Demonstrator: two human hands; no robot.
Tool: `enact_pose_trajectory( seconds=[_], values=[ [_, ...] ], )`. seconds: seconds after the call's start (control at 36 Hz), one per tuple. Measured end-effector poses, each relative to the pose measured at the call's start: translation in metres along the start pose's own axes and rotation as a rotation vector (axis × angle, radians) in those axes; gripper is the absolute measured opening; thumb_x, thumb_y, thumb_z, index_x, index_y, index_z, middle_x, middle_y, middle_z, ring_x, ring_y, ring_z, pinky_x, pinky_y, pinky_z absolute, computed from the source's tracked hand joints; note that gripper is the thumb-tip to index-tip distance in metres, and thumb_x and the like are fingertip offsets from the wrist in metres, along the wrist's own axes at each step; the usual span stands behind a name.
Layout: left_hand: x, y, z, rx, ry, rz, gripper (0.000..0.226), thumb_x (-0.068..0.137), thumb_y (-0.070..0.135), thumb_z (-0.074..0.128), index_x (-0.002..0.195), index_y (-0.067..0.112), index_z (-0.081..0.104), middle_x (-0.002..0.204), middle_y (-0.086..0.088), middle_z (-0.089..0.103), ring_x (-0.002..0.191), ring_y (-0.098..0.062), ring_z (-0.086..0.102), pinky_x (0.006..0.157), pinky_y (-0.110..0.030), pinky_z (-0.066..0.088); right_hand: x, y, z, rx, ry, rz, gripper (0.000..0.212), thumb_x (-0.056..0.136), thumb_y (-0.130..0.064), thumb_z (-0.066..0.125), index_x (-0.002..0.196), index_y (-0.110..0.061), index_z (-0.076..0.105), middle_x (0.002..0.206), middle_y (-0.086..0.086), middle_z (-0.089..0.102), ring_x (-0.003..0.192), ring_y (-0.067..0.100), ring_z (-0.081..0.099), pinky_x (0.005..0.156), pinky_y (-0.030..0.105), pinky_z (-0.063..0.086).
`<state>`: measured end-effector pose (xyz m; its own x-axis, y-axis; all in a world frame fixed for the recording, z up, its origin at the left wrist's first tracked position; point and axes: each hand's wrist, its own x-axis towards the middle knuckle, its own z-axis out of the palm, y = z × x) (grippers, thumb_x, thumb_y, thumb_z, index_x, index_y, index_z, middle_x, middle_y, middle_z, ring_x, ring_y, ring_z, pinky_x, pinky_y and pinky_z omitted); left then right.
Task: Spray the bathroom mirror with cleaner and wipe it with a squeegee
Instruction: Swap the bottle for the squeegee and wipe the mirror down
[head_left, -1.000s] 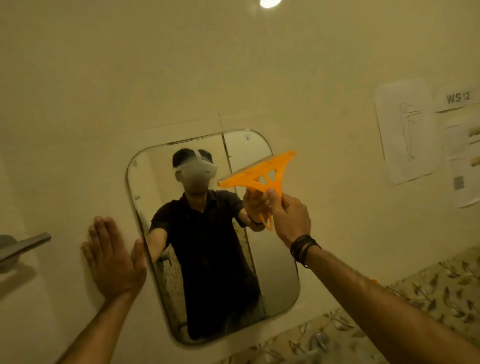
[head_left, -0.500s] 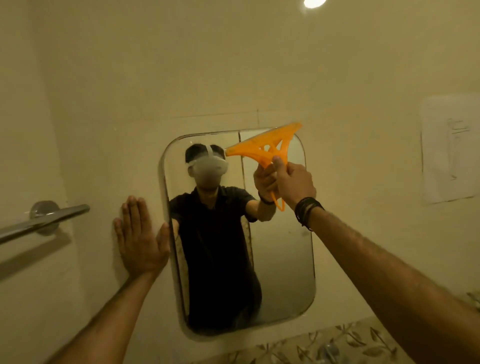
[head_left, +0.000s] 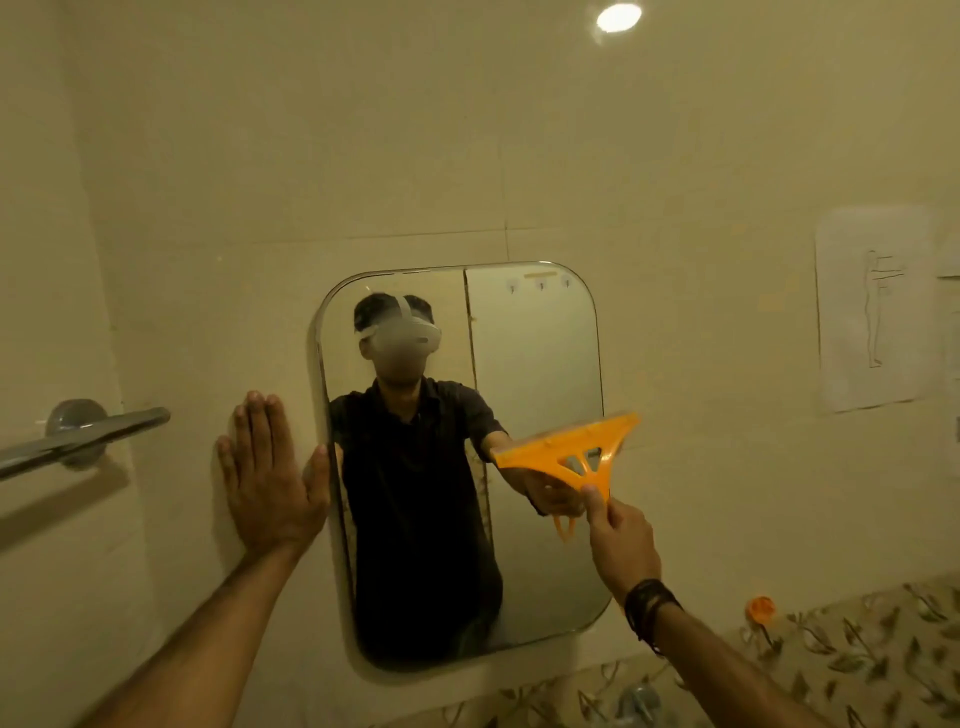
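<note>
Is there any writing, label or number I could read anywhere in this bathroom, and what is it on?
No text can be read here.
Paper sheet on the wall right of the mirror: only a line drawing of a standing figure, no legible words.
Second sheet at the right edge: cut off and blurred, unreadable.
Orange squeegee in the right hand: no marking visible.

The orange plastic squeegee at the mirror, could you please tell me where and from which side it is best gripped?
Grip the orange plastic squeegee by its narrow handle stem, coming from below, as the right hand does. The wide blade edge lies up against the rounded wall mirror, and the open triangular frame tapers down to that stem, so it likely gives the best control.
</note>
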<state>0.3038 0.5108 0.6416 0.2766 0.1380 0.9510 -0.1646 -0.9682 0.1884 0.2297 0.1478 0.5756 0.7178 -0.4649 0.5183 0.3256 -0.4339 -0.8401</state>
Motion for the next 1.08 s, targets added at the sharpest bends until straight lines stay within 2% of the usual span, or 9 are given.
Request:
enact_pose_trajectory(
  seconds=[0.25, 0.33, 0.42, 0.5, 0.58, 0.75, 0.83, 0.97, 1.08],
  values=[
    [0.000, -0.001, -0.001, -0.035, -0.029, -0.011, 0.082, 0.101, 0.057, 0.020, 0.164, 0.006, 0.011, 0.173, -0.012, 0.006, 0.161, -0.030, 0.007, 0.129, -0.054, 0.007, 0.022, -0.080, -0.005, 0.119, 0.133, -0.130, 0.053, 0.096, -0.054, 0.044, 0.053, -0.023, 0.042, 0.048, -0.009, 0.038, 0.047, 0.010, 0.034, 0.051, 0.030, 0.026],
    [0.000, -0.001, 0.000, -0.031, -0.020, -0.005, 0.082, 0.102, 0.059, 0.017, 0.164, 0.005, 0.012, 0.173, -0.013, 0.009, 0.160, -0.032, 0.010, 0.129, -0.056, 0.010, 0.038, -0.124, 0.003, 0.109, 0.058, -0.206, 0.053, 0.096, -0.057, 0.041, 0.061, -0.021, 0.055, 0.055, -0.005, 0.051, 0.051, 0.013, 0.045, 0.051, 0.033, 0.035],
    [0.000, -0.001, -0.001, -0.032, -0.017, -0.001, 0.084, 0.102, 0.061, 0.013, 0.164, 0.005, 0.013, 0.172, -0.013, 0.011, 0.160, -0.031, 0.010, 0.129, -0.055, 0.010, 0.052, -0.156, 0.015, 0.045, -0.044, -0.268, 0.070, 0.088, -0.072, 0.030, 0.076, -0.014, 0.066, 0.071, 0.007, 0.069, 0.065, 0.027, 0.065, 0.062, 0.043, 0.055],
    [0.000, -0.001, 0.000, -0.034, -0.001, 0.004, 0.082, 0.102, 0.059, 0.017, 0.164, 0.005, 0.016, 0.172, -0.014, 0.013, 0.160, -0.032, 0.012, 0.129, -0.055, 0.010, 0.061, -0.169, 0.028, -0.073, -0.077, -0.293, 0.062, 0.093, -0.067, 0.032, 0.077, -0.017, 0.065, 0.075, 0.006, 0.071, 0.069, 0.024, 0.067, 0.066, 0.039, 0.056],
    [-0.001, -0.001, 0.001, -0.024, 0.015, 0.006, 0.080, 0.101, 0.055, 0.023, 0.164, 0.006, 0.016, 0.172, -0.014, 0.013, 0.160, -0.031, 0.012, 0.129, -0.054, 0.010, 0.063, -0.158, 0.036, -0.111, -0.090, -0.291, 0.055, 0.096, -0.063, 0.032, 0.073, -0.020, 0.059, 0.070, 0.005, 0.067, 0.063, 0.021, 0.064, 0.057, 0.033, 0.049],
    [-0.001, -0.003, 0.003, -0.010, 0.017, 0.000, 0.080, 0.101, 0.052, 0.027, 0.164, 0.006, 0.013, 0.173, -0.013, 0.010, 0.160, -0.030, 0.009, 0.130, -0.050, 0.006, 0.041, -0.081, 0.041, -0.097, -0.126, -0.241, 0.051, 0.095, -0.065, 0.030, 0.087, -0.025, 0.062, 0.068, -0.004, 0.064, 0.057, 0.009, 0.059, 0.049, 0.027, 0.045],
    [-0.001, -0.003, 0.005, 0.001, 0.029, -0.002, 0.079, 0.101, 0.051, 0.028, 0.164, 0.007, 0.013, 0.173, -0.012, 0.011, 0.160, -0.030, 0.011, 0.130, -0.050, 0.007, 0.012, -0.042, 0.034, -0.078, -0.142, -0.220, 0.038, 0.098, -0.054, 0.036, 0.079, -0.028, 0.056, 0.059, -0.006, 0.054, 0.048, 0.001, 0.051, 0.043, 0.013, 0.034],
    [-0.001, -0.002, 0.003, 0.000, 0.020, -0.002, 0.079, 0.100, 0.051, 0.028, 0.165, 0.008, 0.010, 0.173, -0.012, 0.009, 0.161, -0.028, 0.007, 0.130, -0.050, 0.005, -0.030, 0.010, 0.024, -0.157, -0.157, -0.090, 0.053, 0.086, -0.065, 0.027, 0.060, -0.024, 0.048, 0.052, -0.006, 0.044, 0.047, 0.006, 0.040, 0.049, 0.025, 0.031],
    [-0.002, -0.002, 0.003, 0.009, 0.000, 0.000, 0.080, 0.101, 0.052, 0.026, 0.165, 0.009, 0.006, 0.174, -0.011, 0.004, 0.161, -0.028, 0.003, 0.130, -0.054, 0.007, -0.038, 0.024, 0.019, -0.174, -0.129, -0.079, 0.065, 0.081, -0.078, 0.020, 0.056, -0.023, 0.046, 0.049, -0.007, 0.042, 0.045, 0.006, 0.037, 0.049, 0.025, 0.029]
  ],
)
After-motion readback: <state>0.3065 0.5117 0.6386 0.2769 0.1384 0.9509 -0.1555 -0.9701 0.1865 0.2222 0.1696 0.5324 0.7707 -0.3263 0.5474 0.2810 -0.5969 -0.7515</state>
